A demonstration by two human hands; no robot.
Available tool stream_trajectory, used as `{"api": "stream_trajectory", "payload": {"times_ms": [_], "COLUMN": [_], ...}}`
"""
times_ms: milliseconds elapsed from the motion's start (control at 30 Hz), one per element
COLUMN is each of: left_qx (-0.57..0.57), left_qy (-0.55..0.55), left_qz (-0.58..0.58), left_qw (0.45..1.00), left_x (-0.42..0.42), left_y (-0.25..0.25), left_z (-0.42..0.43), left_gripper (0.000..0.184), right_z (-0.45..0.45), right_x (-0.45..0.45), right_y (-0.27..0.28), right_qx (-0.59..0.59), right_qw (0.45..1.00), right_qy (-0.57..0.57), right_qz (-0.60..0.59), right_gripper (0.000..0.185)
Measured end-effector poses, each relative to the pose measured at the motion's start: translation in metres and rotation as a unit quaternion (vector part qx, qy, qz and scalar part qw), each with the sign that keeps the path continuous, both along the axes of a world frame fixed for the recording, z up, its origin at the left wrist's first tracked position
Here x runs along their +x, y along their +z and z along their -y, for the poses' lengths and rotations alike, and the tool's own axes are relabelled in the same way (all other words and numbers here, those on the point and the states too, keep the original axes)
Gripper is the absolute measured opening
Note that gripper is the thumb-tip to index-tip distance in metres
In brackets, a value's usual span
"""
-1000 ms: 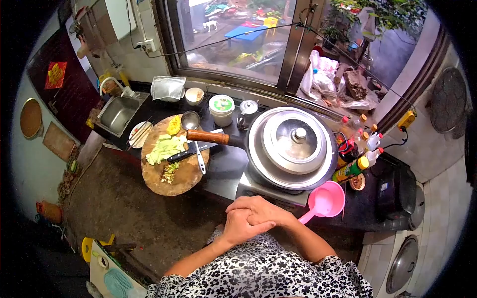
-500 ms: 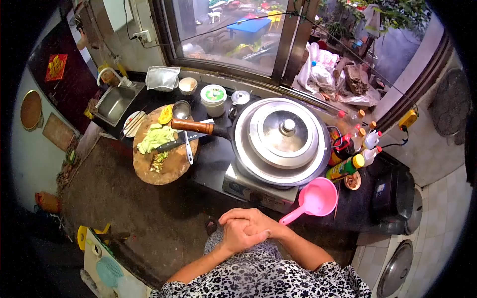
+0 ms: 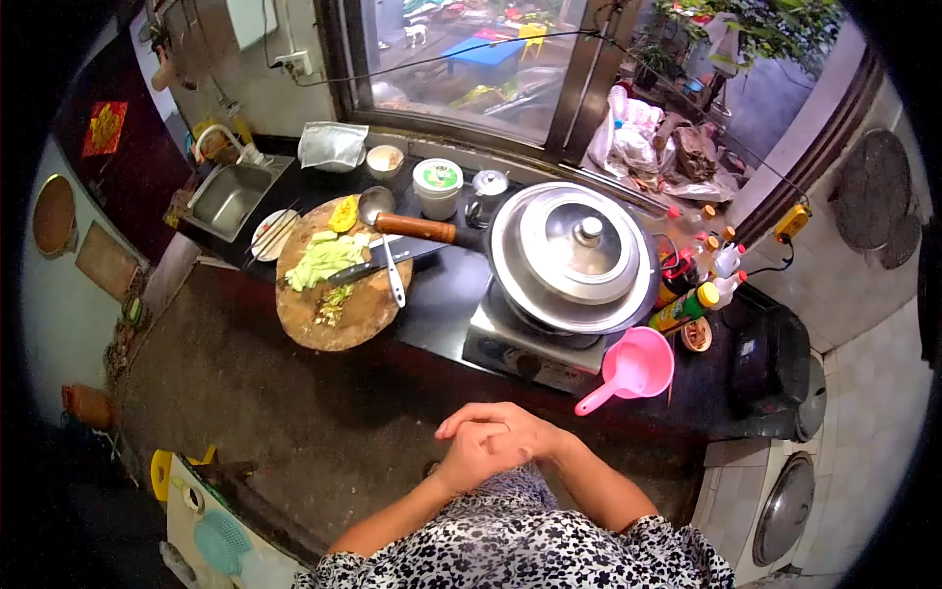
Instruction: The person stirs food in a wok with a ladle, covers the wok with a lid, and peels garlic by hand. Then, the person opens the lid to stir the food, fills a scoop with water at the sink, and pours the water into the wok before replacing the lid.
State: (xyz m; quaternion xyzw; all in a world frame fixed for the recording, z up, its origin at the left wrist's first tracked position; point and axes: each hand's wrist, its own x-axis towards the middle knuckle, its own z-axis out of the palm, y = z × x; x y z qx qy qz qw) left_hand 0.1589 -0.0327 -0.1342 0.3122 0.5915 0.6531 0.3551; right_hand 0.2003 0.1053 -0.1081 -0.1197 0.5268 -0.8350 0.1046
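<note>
My left hand (image 3: 472, 457) and my right hand (image 3: 522, 429) are clasped in front of my body, the fingers closed over each other. No object shows in either hand. Beyond them a wok (image 3: 653, 294) with a wooden handle (image 3: 417, 229) sits on a steel stove (image 3: 530, 353), covered by a metal lid (image 3: 549, 226). To the right of the stove, nearest my hands, lies a pink ladle-shaped scoop (image 3: 643, 361). A round wooden chopping board (image 3: 358, 319) holds chopped pale green vegetable (image 3: 324, 257), a knife (image 3: 358, 272) and small chopped bits (image 3: 334, 306).
Several bottles (image 3: 687, 307) crowd the counter right of the wok. A white tub (image 3: 437, 191), a kettle-like metal pot (image 3: 489, 187) and a bowl (image 3: 385, 160) line the window side. At the left are a sink (image 3: 231, 204) and a plate with chopsticks (image 3: 275, 236).
My hands stay clasped. The view has shifted slightly, so the counter things appear a little further right, and the stove looks further from my hands.
</note>
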Motion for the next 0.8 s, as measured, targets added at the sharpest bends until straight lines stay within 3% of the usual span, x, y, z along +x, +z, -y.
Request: {"api": "stream_trajectory", "payload": {"times_ms": [33, 100, 167, 200, 233, 267, 300, 333, 367, 467, 500, 533, 600, 700, 800], "left_qx": [0.016, 0.103, 0.239, 0.303, 0.252, 0.153, 0.015, -0.006, -0.02, -0.087, -0.056, -0.03, 0.023, -0.186, 0.064], "left_qy": [0.006, -0.02, -0.078, -0.105, -0.071, 0.054, 0.164, 0.221, 0.338, 0.317, 0.352, 0.301, 0.289, 0.22, 0.234], "left_qz": [0.154, 0.353, 0.446, 0.487, 0.474, 0.39, 0.306, 0.184, -0.137, -0.117, -0.137, -0.118, -0.359, -0.529, -0.607], "left_qw": [0.988, 0.93, 0.859, 0.812, 0.841, 0.907, 0.938, 0.958, 0.931, 0.937, 0.924, 0.946, 0.887, 0.798, 0.757], "left_x": [-0.001, -0.01, -0.029, -0.034, -0.039, -0.035, -0.032, -0.031, -0.022, -0.013, -0.012, -0.016, -0.039, -0.039, -0.06], "left_y": [-0.007, -0.013, 0.001, 0.003, -0.012, -0.047, -0.081, -0.147, -0.136, -0.088, -0.066, -0.082, -0.096, -0.14, -0.066], "left_z": [0.014, 0.035, 0.046, 0.056, 0.065, 0.07, 0.075, 0.079, 0.064, 0.08, 0.076, 0.079, 0.078, 0.084, 0.093], "left_gripper": [0.042, 0.046, 0.05, 0.052, 0.053, 0.047, 0.042, 0.031, 0.034, 0.029, 0.029, 0.03, 0.034, 0.033, 0.046], "right_z": [0.013, 0.039, 0.068, 0.079, 0.093, 0.107, 0.116, 0.123, 0.13, 0.142, 0.145, 0.148, 0.15, 0.159, 0.168], "right_x": [-0.006, -0.014, -0.017, -0.02, -0.023, -0.025, -0.025, -0.027, -0.03, -0.03, -0.031, -0.034, -0.04, -0.038, -0.032], "right_y": [-0.003, -0.017, -0.023, -0.019, -0.025, -0.033, -0.04, -0.046, -0.05, -0.039, -0.04, -0.044, -0.059, -0.066, -0.072], "right_qx": [-0.057, -0.134, -0.259, -0.261, -0.195, -0.129, -0.125, -0.119, -0.112, -0.199, -0.211, -0.225, -0.252, -0.255, -0.21], "right_qw": [0.998, 0.988, 0.958, 0.959, 0.972, 0.978, 0.974, 0.969, 0.965, 0.943, 0.93, 0.917, 0.885, 0.879, 0.886], "right_qy": [0.019, 0.008, -0.029, -0.039, -0.072, -0.104, -0.129, -0.152, -0.175, -0.194, -0.219, -0.246, -0.302, -0.317, -0.339], "right_qz": [0.017, 0.076, 0.118, 0.099, 0.114, 0.126, 0.141, 0.153, 0.16, 0.186, 0.204, 0.219, 0.249, 0.249, 0.236], "right_gripper": [0.043, 0.048, 0.052, 0.053, 0.051, 0.049, 0.047, 0.046, 0.045, 0.044, 0.045, 0.047, 0.05, 0.048, 0.045]}}
